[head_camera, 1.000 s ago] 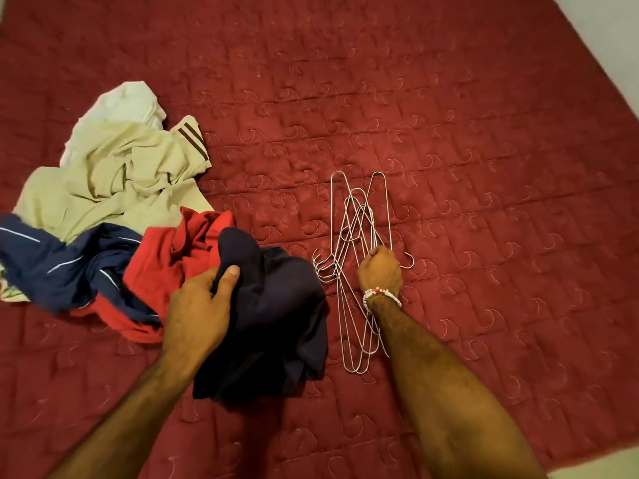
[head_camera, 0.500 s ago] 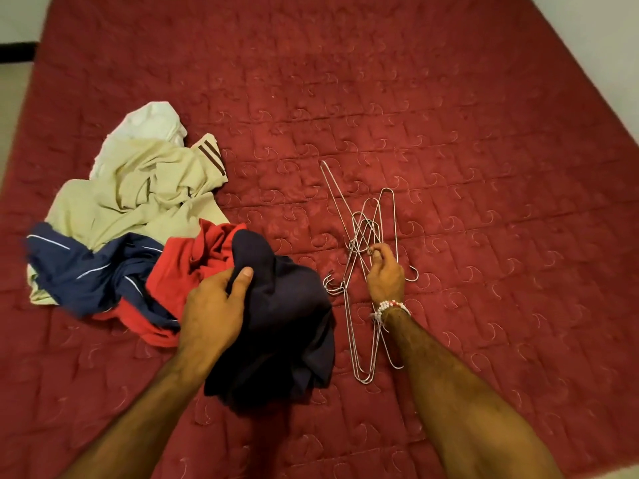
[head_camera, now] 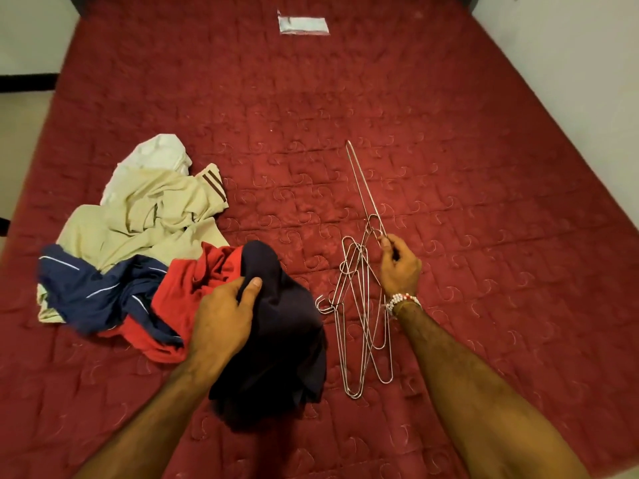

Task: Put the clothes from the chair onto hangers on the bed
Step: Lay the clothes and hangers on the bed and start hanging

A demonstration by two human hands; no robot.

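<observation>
Head view: a wire hanger (stiff, light, likely slippery) is pinched at its near end by the right hand. Other hangers lie just left of those fingers on the bed. The limp dark garment is clutched under the curled fingers of the left hand — best taken at the shoulders.

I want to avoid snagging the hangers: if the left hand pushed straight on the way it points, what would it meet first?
The left hand grips the dark navy garment, so its raised fold comes first; beyond that looks like bare bed cover, though depth is unclear.
</observation>
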